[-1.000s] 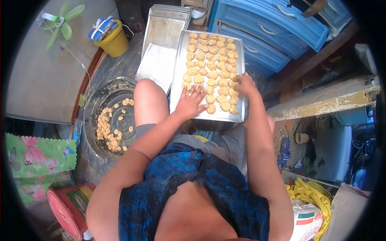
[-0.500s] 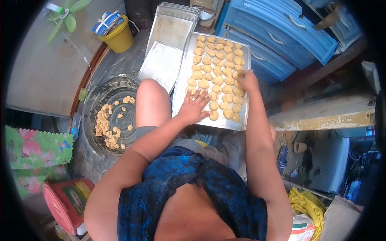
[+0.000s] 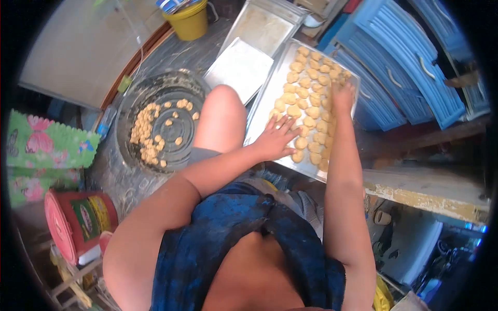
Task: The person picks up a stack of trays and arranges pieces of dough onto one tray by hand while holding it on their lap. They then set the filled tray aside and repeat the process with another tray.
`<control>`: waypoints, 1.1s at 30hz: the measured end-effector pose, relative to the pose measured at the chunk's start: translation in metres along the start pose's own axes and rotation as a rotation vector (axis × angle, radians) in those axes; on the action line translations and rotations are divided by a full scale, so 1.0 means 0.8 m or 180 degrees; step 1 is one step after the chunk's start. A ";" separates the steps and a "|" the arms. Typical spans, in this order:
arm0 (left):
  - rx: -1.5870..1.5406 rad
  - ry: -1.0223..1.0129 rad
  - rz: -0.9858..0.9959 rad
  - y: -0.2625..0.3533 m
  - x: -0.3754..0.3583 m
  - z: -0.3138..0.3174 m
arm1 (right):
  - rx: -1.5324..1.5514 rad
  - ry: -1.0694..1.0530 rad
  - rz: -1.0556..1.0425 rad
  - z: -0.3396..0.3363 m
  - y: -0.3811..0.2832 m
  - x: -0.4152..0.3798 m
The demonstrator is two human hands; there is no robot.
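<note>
A metal baking tray (image 3: pixel 267 111) lies tilted across my lap, set with rows of rounded tan dough pieces (image 3: pixel 312 112). My left hand (image 3: pixel 277 139) rests on the tray's near left part, palm down with fingers spread, touching dough pieces there. Toward the far right edge, my right hand (image 3: pixel 343 97) reaches over the tray. Its fingers are bent together on a dough piece in the right-hand rows, and the hand and forearm hide part of those rows.
A round black basin (image 3: pixel 127 145) on the floor at left holds many small dough lumps (image 3: pixel 145 122). Other metal trays (image 3: pixel 241 65) lie beyond my knee. A yellow bucket (image 3: pixel 189 23), blue drawers (image 3: pixel 394 67), a red lidded bucket (image 3: pixel 78 223) and a worn wooden ledge (image 3: pixel 430 194) stand around.
The view has turned, so the tray and basin appear shifted right. My right hand has moved farther up the tray's right-hand rows. My left hand stays spread on the near left part.
</note>
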State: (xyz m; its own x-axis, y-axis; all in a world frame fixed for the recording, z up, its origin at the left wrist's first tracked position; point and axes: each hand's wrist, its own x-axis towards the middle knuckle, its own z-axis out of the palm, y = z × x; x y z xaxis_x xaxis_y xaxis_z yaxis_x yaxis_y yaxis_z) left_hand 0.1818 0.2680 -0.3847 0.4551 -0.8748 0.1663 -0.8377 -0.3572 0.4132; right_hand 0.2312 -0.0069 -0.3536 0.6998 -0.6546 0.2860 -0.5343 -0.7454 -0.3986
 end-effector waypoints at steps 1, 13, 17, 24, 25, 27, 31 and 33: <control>-0.0022 0.0120 0.0018 0.002 0.001 -0.005 | 0.0266 -0.0130 -0.0349 0.007 -0.006 -0.005; 0.0206 0.0461 -0.0645 -0.038 0.051 -0.025 | -0.0235 -0.0469 -0.0789 0.019 -0.065 -0.085; 0.0251 0.0825 -0.0304 -0.074 0.095 -0.011 | -0.0604 -0.0473 -0.0797 0.045 -0.059 -0.095; -0.0005 0.0901 -0.0512 -0.079 0.131 -0.042 | -0.0713 -0.1256 -0.0268 0.021 -0.070 -0.051; -0.0252 0.1236 -0.0480 -0.085 0.150 -0.038 | -0.1018 -0.0920 -0.0432 0.021 -0.072 -0.039; -0.0406 0.1174 -0.0384 -0.096 0.193 -0.049 | -0.1108 -0.0407 -0.0603 0.032 -0.069 -0.012; -0.0159 0.1556 -0.0322 -0.135 0.265 -0.014 | -0.1059 -0.0227 -0.0945 0.077 -0.057 0.043; -0.0232 0.1302 -0.0531 -0.147 0.266 -0.011 | -0.1239 -0.0480 -0.0793 0.081 -0.074 0.041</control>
State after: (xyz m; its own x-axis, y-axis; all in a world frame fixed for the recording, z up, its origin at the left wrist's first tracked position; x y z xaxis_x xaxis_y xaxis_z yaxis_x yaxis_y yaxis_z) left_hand 0.3801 0.1268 -0.3897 0.6765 -0.6005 0.4262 -0.7258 -0.4456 0.5241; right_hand 0.3168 0.0239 -0.3772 0.8745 -0.4461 0.1904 -0.4594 -0.8877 0.0299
